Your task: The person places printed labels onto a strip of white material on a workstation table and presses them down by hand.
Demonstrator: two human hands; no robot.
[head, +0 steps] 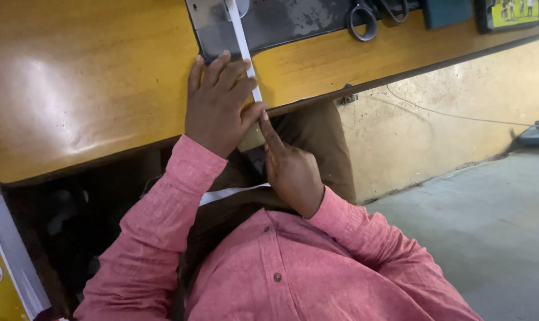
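Pink shirt sleeves [162, 238] fill the lower frame nearest us. Just beyond, our right hand [290, 169] sits at the centre, fingers curled, index fingertip pressed to the near end of a thin white strip [246, 50] at the desk [91, 77] edge. Our left hand [219, 104] lies flat over the strip, fingers mostly extended, pinning it down. The strip runs long and straight from the desk edge at centre up toward the top of the frame, leaning slightly left, crossing a dark grey metal plate [281, 24]. It looks laid out and held; we judge any marking or cutting is yet to come, since the scissors [370, 18] lie untouched at the top.
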